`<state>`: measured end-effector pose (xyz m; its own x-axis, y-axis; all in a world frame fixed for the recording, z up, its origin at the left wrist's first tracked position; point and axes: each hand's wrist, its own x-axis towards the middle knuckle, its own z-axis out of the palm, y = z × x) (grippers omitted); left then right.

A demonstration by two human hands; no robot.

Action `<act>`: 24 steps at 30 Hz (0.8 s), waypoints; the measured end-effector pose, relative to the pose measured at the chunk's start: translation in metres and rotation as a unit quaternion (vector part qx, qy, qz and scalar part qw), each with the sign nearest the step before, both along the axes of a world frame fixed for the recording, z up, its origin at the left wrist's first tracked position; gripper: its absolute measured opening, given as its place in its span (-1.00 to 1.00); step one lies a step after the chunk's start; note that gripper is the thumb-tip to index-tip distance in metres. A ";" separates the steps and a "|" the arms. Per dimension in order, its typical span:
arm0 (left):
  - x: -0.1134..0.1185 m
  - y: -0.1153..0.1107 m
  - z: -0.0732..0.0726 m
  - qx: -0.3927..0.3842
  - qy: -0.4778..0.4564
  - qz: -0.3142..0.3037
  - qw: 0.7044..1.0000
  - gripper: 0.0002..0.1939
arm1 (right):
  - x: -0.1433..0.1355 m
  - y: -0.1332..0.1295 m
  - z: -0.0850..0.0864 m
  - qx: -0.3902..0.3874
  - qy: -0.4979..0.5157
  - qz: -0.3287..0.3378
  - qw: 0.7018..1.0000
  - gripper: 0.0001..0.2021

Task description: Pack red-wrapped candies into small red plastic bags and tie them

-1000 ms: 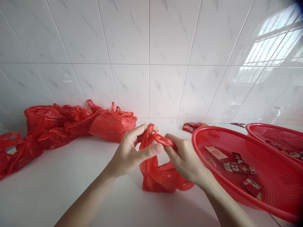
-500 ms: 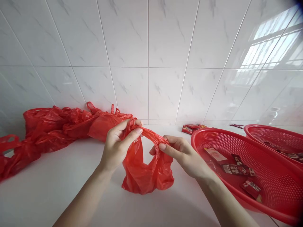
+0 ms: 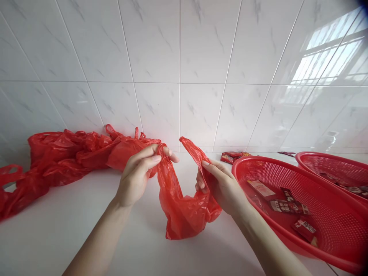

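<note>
A red plastic bag point(image 3: 186, 214) hangs between my hands, its bottom low over the white tabletop. My left hand point(image 3: 136, 172) pinches one of its handles between thumb and fingers. The other handle is in my right hand point(image 3: 220, 180), and its loose end sticks up past the fingers toward the wall. The two handles are apart, with a U-shaped gap between them. What the bag holds is hidden by the red plastic.
Several filled red bags point(image 3: 66, 153) lie along the wall at left. On the right stands a red perforated basket point(image 3: 339, 214) with several snack packets point(image 3: 290, 207). Behind it is a second red basket point(image 3: 330, 159). More red packets point(image 3: 234, 156) lie near the tiled wall point(image 3: 201, 111).
The handles, crossed together at my left hand before, are now separate. My right hand holds its handle's end upright, and the bag has shifted a little to the right.
</note>
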<state>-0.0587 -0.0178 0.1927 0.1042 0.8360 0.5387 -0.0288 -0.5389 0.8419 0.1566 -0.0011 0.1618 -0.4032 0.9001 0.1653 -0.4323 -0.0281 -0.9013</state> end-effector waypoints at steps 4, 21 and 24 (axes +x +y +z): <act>-0.001 -0.001 -0.001 -0.009 0.048 -0.024 0.999 -0.87 | 0.000 0.002 -0.001 -0.007 -0.006 -0.020 1.000 -0.74; -0.009 0.017 -0.003 -0.016 0.076 -0.039 0.996 -0.57 | 0.002 0.013 -0.004 -0.040 0.045 -0.006 0.998 -0.76; -0.011 0.017 -0.004 -0.024 0.108 -0.034 0.993 -0.55 | 0.002 0.014 -0.006 -0.044 0.036 -0.011 0.998 -0.76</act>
